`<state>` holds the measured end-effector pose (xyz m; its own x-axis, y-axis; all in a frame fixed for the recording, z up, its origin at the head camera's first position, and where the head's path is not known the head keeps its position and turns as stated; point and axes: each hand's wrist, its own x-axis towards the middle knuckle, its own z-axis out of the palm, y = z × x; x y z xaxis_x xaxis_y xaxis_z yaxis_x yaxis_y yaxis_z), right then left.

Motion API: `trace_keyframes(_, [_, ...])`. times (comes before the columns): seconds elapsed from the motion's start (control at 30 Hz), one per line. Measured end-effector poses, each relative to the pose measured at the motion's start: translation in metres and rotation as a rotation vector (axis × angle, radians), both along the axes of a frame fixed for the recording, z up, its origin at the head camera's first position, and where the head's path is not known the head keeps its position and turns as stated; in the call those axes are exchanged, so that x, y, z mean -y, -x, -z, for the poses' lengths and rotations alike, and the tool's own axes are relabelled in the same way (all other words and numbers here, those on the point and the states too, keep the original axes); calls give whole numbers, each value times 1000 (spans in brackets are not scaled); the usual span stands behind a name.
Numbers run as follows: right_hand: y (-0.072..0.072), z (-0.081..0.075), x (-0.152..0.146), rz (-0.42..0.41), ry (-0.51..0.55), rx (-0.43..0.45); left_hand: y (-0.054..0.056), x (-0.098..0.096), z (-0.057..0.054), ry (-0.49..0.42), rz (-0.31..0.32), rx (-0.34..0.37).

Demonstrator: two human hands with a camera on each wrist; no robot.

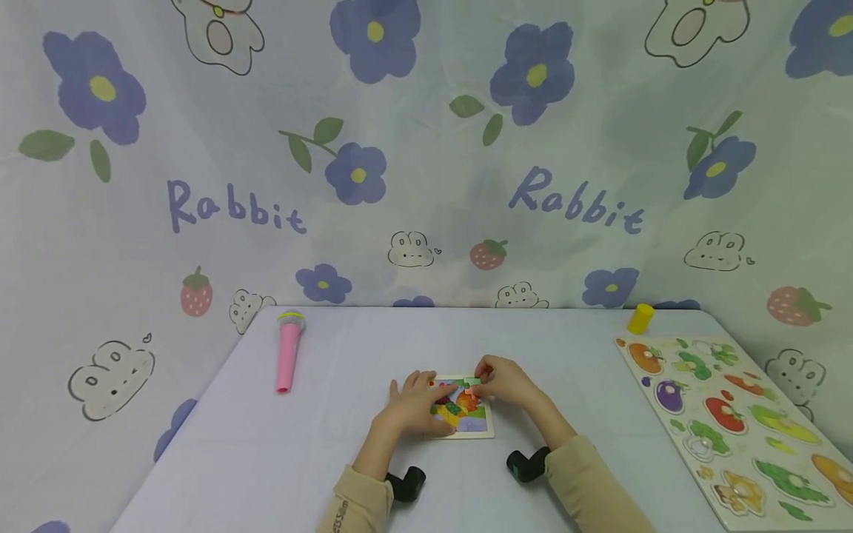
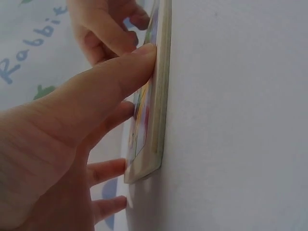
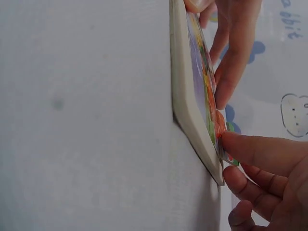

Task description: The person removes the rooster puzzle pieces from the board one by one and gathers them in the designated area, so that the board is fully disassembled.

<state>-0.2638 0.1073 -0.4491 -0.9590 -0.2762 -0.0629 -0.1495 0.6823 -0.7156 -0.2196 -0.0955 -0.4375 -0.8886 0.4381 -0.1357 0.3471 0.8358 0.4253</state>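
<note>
A small jigsaw puzzle in a pale frame (image 1: 492, 428), with a colourful fruit picture, lies on the white table. My left hand (image 1: 412, 407) spreads over its left side. In the left wrist view, the thumb (image 2: 130, 62) presses on the near rim while the other fingers reach along the picture and past the frame's corner. At the far right corner, my right hand (image 1: 506, 381) pinches a puzzle piece (image 3: 234, 160) between thumb and fingers. That piece is tilted, one side raised above the picture, as the right wrist view shows.
A pink toy microphone (image 1: 287, 355) lies at the table's left. On the right is a large vegetable peg board (image 1: 680, 437), with a yellow cylinder (image 1: 640, 319) behind it. A patterned curtain (image 1: 426, 126) hangs behind the table. Black devices (image 1: 408, 485) sit at both wrists.
</note>
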Motion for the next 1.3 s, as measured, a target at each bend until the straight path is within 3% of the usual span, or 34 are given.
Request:
trace_keyframes(0.3, [1,3,0,18,0,29,1,0,1,33,92,81])
trace_keyframes(0.57, [1,5,-5,53,142,100,3,1,4,42,86,74])
trace_keyframes(0.73, [-1,4,-20,147,251,149,3,0,4,43,87,79])
trace_keyframes(0.93, [-8,-1,-39,231,301,141,2,0,3,40,84,83])
trace_keyframes(1.3, [-14,-2,-67,262,357,98,2,0,5,8,75,89])
